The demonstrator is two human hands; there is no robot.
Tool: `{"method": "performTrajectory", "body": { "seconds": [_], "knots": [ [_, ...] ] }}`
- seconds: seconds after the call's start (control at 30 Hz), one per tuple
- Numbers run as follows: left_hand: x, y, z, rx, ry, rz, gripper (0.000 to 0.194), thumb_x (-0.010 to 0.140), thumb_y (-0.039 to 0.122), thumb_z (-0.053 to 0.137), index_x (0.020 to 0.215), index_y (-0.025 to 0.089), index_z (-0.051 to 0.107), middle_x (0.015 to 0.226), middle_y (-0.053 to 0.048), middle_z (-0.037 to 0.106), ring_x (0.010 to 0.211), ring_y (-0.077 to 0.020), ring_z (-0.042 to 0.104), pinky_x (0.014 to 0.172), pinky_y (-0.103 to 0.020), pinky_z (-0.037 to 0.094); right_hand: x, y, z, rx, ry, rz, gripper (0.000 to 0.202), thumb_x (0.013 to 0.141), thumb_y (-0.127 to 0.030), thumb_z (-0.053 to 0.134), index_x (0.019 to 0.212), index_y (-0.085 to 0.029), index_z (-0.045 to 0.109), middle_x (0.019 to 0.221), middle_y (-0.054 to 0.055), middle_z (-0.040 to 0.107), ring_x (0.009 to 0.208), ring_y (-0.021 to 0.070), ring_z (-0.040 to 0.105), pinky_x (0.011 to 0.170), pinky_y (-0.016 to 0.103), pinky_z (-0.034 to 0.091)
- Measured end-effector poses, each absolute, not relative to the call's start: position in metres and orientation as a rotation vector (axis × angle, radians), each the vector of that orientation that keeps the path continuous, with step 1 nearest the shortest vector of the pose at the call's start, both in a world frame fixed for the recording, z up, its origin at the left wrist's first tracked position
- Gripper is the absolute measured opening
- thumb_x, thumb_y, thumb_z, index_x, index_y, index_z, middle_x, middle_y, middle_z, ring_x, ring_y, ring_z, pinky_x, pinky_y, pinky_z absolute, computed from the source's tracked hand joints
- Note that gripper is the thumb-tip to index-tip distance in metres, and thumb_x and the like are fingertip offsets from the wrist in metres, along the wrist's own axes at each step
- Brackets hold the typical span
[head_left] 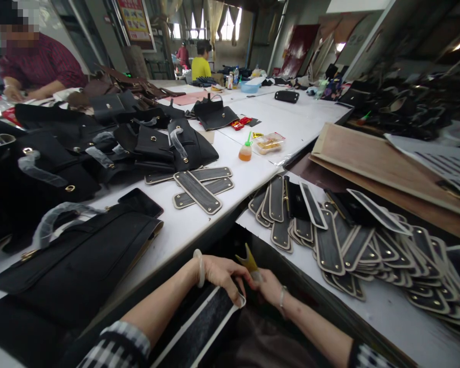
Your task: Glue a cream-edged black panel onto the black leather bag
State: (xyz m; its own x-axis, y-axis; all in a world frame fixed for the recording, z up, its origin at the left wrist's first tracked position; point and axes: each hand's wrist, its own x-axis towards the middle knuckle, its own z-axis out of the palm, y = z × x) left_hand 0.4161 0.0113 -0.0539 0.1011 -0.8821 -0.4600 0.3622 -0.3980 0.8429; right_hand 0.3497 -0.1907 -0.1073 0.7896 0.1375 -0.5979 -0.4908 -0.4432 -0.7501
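The left hand (pixel 224 273) pinches the near-upright end of a black strip (pixel 203 332) with a pale edge, the thumb lying over its tip. The strip itself runs from that pinch down toward the body, over the lap. Just beside this pinch, the right hand (pixel 269 289) is closed around a yellow forked tool (pixel 249 259), its prongs pointing up and away; whether the tool touches the strip is hidden by the fingers. The step in hand looks like handwork on the strip's edge at this end, with the two hands close together. I judge that the next move calls for a firm left pinch to hold the tip steady, and for a small, careful turn of the right wrist so that the prongs stay clear of the left fingers.

Right of the grip, a large heap of finished-looking strips (pixel 329 245) with studs at their ends fans across the table. Ahead and slightly left of the grip, a few more studded strips (pixel 198 192) lie crossed over one another. Farther left are a black bag (pixel 84 250) with a wrapped handle, and a phone (pixel 140 202) at its top edge. Beyond the crossed strips stand a bottle (pixel 245 152) with a green tip and, just beside it, a snack pack (pixel 270 143)
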Motion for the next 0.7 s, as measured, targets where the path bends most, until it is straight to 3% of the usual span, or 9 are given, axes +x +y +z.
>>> {"method": "performTrajectory", "body": {
  "seconds": [0.07, 0.17, 0.3, 0.53, 0.7],
  "knots": [
    [0.417, 0.011, -0.056, 1.331, -0.548, -1.534, 0.072, 0.043, 0.032, 0.090, 0.108, 0.022, 0.062, 0.086, 0.002, 0.069, 0.079, -0.0208, 0.066, 0.077, -0.036, 0.053, 0.353, -0.220, -0.090, -1.903, 0.281, 0.803, 0.025, 0.089, -0.039, 0.057, 0.094, -0.015, 0.054, 0.058, -0.008, 0.054, 0.037, 0.0064, 0.047, 0.037, 0.018, 0.038],
    [0.417, 0.010, -0.061, 1.319, -0.520, -1.538, 0.074, 0.042, 0.029, 0.090, 0.109, 0.022, 0.058, 0.087, 0.002, 0.069, 0.077, -0.0191, 0.066, 0.074, -0.034, 0.052, 0.347, -0.252, -0.049, -1.836, 0.239, 0.987, 0.035, 0.083, -0.050, 0.056, 0.087, -0.016, 0.052, 0.055, -0.003, 0.059, 0.036, 0.0107, 0.053, 0.034, 0.018, 0.040],
    [0.416, 0.009, -0.062, 1.327, -0.481, -1.539, 0.078, 0.043, 0.031, 0.088, 0.112, 0.021, 0.055, 0.088, 0.001, 0.069, 0.079, -0.0200, 0.066, 0.073, -0.033, 0.052, 0.335, -0.242, -0.006, -1.584, 0.101, 1.379, 0.029, 0.083, -0.045, 0.054, 0.092, -0.017, 0.054, 0.052, -0.003, 0.060, 0.032, 0.0096, 0.051, 0.031, 0.015, 0.039],
    [0.417, 0.012, -0.046, 1.537, -0.485, -1.480, 0.101, 0.047, 0.032, 0.086, 0.137, 0.014, 0.042, 0.103, -0.007, 0.070, 0.104, -0.0300, 0.063, 0.090, -0.041, 0.048, 0.336, -0.199, -0.011, -1.696, 0.048, 1.397, 0.026, 0.091, -0.042, 0.041, 0.087, -0.019, 0.051, 0.043, -0.005, 0.053, 0.023, 0.0086, 0.042, 0.024, 0.014, 0.031],
    [0.420, 0.013, -0.038, 1.668, -0.574, -1.438, 0.100, 0.052, 0.034, 0.082, 0.141, 0.014, 0.040, 0.109, -0.009, 0.069, 0.104, -0.0309, 0.062, 0.088, -0.038, 0.048, 0.340, -0.195, -0.014, -1.723, 0.055, 1.453, 0.027, 0.093, -0.039, 0.039, 0.083, -0.017, 0.051, 0.041, -0.005, 0.052, 0.024, 0.0106, 0.043, 0.025, 0.017, 0.035]
  ]
}}
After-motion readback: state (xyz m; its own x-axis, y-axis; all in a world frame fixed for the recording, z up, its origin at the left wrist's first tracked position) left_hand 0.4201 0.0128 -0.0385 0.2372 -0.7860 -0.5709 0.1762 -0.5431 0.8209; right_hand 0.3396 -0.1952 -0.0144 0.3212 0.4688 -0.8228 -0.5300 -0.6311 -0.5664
